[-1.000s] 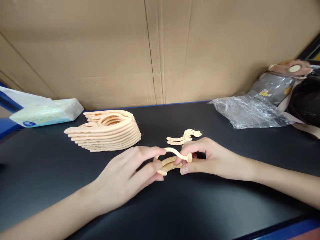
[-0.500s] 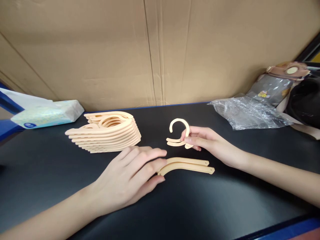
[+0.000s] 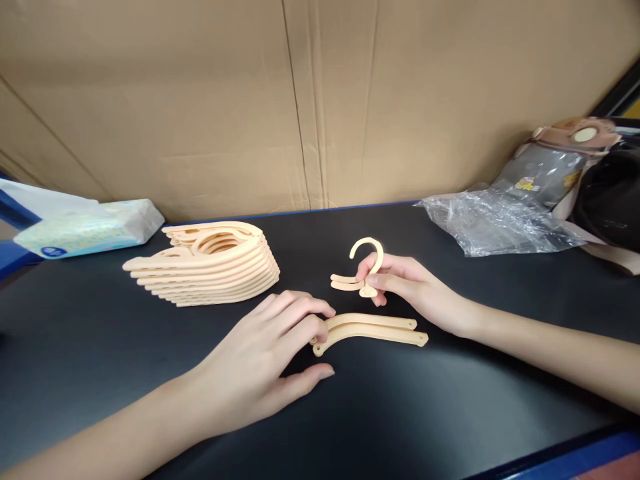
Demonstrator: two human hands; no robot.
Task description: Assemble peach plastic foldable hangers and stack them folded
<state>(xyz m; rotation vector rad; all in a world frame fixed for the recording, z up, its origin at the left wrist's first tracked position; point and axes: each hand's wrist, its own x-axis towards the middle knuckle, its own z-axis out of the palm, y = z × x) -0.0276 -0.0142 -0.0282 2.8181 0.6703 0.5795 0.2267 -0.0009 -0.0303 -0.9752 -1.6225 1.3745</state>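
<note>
Between the thumb and fingers of my right hand point(image 3: 400, 283) is a cream plastic hanger hook point(image 3: 379, 253), its curve upward. Two short curved prongs point(image 3: 345, 283) stick out to the left of those fingers; whether they join the hook is hidden. In front lie two curved hanger arms point(image 3: 375, 330) side by side on the table. My left hand point(image 3: 280, 353) is at their left ends, fingers bent over and thumb spread away; the fingertips hide part of the ends. Behind it to the left stands a stack of folded cream hangers point(image 3: 210, 270).
The black table point(image 3: 380, 420) backs onto a cardboard wall point(image 3: 225, 100). A tissue pack point(image 3: 100, 227) lies at the back left. On the back right are a crumpled clear plastic bag point(image 3: 500, 223), a grey bottle point(image 3: 543, 170) with a brown lid and a black bag point(image 3: 613, 200).
My left thumb has moved away from the hanger arms, opening the hand. The hook in my right hand has turned and tilted a little.
</note>
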